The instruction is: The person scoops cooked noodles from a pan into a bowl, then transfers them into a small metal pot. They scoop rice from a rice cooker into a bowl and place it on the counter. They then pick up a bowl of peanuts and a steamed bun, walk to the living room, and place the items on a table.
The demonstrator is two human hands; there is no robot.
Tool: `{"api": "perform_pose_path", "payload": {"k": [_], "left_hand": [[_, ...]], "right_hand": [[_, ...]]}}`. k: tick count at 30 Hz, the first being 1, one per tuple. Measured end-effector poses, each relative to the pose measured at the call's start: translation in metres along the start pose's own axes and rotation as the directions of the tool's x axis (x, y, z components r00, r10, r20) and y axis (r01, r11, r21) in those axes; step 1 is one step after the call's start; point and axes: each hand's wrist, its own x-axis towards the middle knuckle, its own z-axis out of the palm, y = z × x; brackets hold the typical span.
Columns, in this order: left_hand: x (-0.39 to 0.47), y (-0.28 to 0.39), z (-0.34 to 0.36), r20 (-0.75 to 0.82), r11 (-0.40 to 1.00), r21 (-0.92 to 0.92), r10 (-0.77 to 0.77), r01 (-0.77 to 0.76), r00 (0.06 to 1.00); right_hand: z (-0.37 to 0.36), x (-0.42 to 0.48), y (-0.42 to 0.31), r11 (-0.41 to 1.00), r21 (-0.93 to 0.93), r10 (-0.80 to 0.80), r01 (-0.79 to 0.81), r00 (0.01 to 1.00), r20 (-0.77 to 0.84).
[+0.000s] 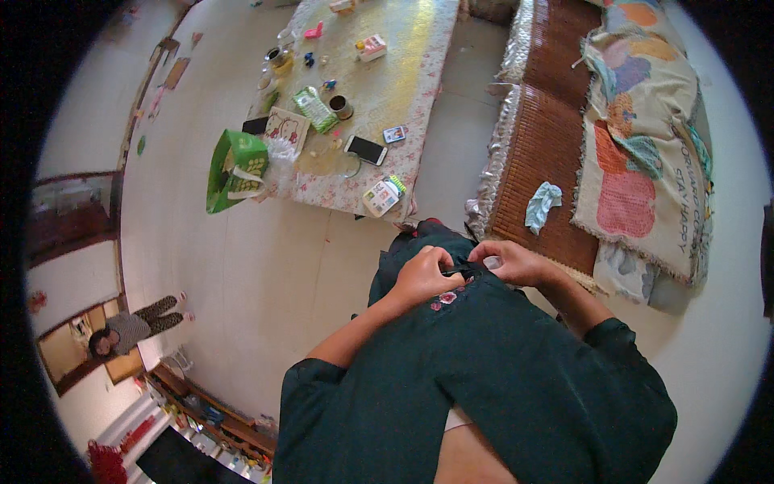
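Both hands meet in front of my body at the lower part of a dark green garment with embroidered pink flowers. My left hand has its fingers pinched on dark fabric just above the embroidery. Close beside it on the right, my right hand pinches dark fabric between thumb and fingertips. What lies between the fingertips is small and dark, and I cannot tell whether it is only cloth. Something whitish shows beneath the right fingers.
Ahead stands a table with a floral cover, bearing a smartphone, a white bottle and a green bag at its edge. A bench with a brown woven mat holds a light blue cloth. Another person stands far left.
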Motion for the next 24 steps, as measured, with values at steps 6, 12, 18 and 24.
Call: {"api": "perform_pose_path", "payload": {"k": [6,12,18,24], "left_hand": [[0.005,-0.009,0.006,0.174,0.984,-0.17,-0.032,0.062,0.984],[0.008,0.017,0.016,0.067,0.989,-0.144,-0.006,0.016,0.998],[0.041,0.037,-0.008,-0.137,0.649,-0.749,-0.349,0.134,0.927],[0.01,-0.024,-0.084,0.089,-0.001,-0.996,-0.287,0.093,0.954]], "right_hand": [[0.013,-0.011,0.007,0.995,0.096,-0.021,0.031,0.994,-0.103],[0.0,-0.045,0.024,0.984,0.175,0.026,0.026,0.957,-0.29],[-0.023,-0.1,0.044,0.773,0.558,0.12,0.3,0.796,-0.594],[-0.047,-0.178,0.099,0.434,0.546,-0.035,0.716,0.619,-0.785]]}}
